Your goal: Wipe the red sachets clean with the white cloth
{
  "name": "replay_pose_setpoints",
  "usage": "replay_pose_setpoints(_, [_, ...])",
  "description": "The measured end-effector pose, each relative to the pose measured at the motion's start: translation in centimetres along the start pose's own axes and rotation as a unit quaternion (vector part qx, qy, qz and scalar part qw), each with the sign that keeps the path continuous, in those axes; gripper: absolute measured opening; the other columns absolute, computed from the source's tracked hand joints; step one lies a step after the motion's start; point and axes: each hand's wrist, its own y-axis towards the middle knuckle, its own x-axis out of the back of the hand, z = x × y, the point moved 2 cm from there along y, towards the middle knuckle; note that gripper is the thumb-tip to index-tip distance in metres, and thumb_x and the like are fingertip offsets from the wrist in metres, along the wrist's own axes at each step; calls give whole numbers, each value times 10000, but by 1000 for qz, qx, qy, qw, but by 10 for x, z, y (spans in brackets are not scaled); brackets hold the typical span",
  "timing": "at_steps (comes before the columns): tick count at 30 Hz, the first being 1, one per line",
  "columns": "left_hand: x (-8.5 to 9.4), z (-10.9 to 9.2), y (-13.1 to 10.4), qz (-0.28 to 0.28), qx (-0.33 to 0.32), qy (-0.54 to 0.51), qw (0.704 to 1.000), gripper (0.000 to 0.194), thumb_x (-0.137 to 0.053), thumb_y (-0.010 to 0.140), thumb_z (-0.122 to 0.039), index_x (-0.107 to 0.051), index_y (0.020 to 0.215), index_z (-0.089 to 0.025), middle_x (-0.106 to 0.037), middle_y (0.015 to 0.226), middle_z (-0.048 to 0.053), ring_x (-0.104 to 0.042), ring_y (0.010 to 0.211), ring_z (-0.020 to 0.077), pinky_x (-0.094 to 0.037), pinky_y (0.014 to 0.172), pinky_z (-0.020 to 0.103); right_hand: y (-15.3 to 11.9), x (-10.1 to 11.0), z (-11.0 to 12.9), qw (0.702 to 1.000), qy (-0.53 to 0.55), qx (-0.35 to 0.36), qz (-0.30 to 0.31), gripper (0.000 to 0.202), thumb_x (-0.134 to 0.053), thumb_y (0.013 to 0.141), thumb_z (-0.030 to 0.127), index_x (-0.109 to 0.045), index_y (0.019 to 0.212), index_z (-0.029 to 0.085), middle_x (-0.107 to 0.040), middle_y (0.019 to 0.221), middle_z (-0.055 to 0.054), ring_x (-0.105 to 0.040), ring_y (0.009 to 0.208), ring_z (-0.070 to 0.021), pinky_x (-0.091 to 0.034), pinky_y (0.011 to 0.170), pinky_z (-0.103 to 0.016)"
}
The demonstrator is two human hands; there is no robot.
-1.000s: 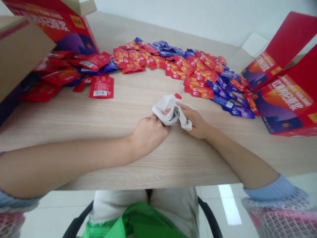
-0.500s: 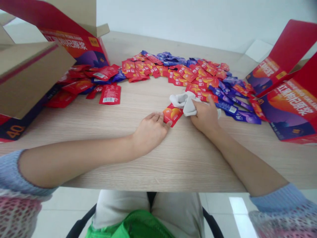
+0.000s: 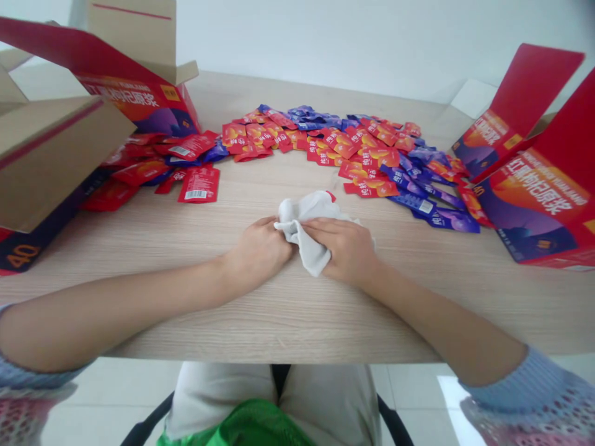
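Observation:
My right hand (image 3: pixel 346 248) presses a crumpled white cloth (image 3: pixel 312 248) down over a red sachet (image 3: pixel 331 196), of which only a small red corner shows past the cloth's top edge. Just left of it, my left hand (image 3: pixel 263 251) has its fingers curled against the cloth's left edge; the fingertips are hidden, so what they grip cannot be made out. Both hands rest low on the wooden table (image 3: pixel 279 316).
An arc of red and purple sachets (image 3: pixel 367 155) lies beyond my hands. More sachets (image 3: pixel 199 184) are heaped at the left beside open boxes (image 3: pixel 60 155). Open red boxes (image 3: pixel 548 204) stand at the right. A wall rises behind the table.
My right hand has moved left with the cloth, which now covers nearly all of the red sachet. My left hand has shifted slightly left and its fingers have curled in.

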Motion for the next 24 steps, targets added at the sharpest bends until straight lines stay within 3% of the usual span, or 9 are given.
replay_pose_setpoints(3, [3,-1,-1,-16,10,-2,1000,251,-492,913,-64,-699,1046,-117,-724,1006,128,-674,984,230,-502,934,372,5,2,-24,998,-34,-49,13,558,-598,802,266,-572,1353,187,-532,1424,-50,-484,1320,-270,-408,1080,-400])
replay_pose_setpoints(6, [3,-6,-3,-48,39,-1,998,308,-472,938,-85,-652,1187,-104,-664,1188,190,-645,1091,253,-487,970,394,6,1,-45,992,-61,-108,6,557,-587,830,237,-543,1384,204,-496,1454,-67,-495,1309,-281,-414,1073,-427])
replay_pose_setpoints(10, [-2,-10,-5,-65,42,1,997,316,-483,946,-115,-637,1222,-119,-631,1259,195,-633,1125,265,-493,967,397,5,-7,-50,987,-80,-142,0,558,-547,844,151,-524,1400,193,-504,1444,-108,-484,1317,-297,-396,1080,-471])
replay_pose_setpoints(15, [-2,-8,-4,-82,38,17,996,269,-495,940,-119,-669,1146,-113,-666,1184,183,-646,1079,260,-501,933,390,3,-4,-35,992,-58,-105,-28,574,-482,812,58,-528,1380,126,-483,1463,-112,-446,1351,-254,-361,1119,-431])
replay_pose_setpoints(19, [-3,-9,-3,-89,32,2,996,201,-526,903,-91,-710,983,-113,-719,912,127,-670,862,228,-505,842,373,-4,5,-8,997,-12,-54,-51,586,-546,818,194,-502,1403,172,-489,1463,-63,-440,1357,-233,-364,1124,-410])
replay_pose_setpoints(24, [-5,-10,-5,-81,21,-42,996,148,-576,862,-90,-714,829,-133,-709,775,82,-655,781,210,-488,832,370,-13,0,20,1000,2,-18,10,607,-559,804,244,-506,1403,163,-515,1439,-75,-456,1344,-260,-377,1114,-425])
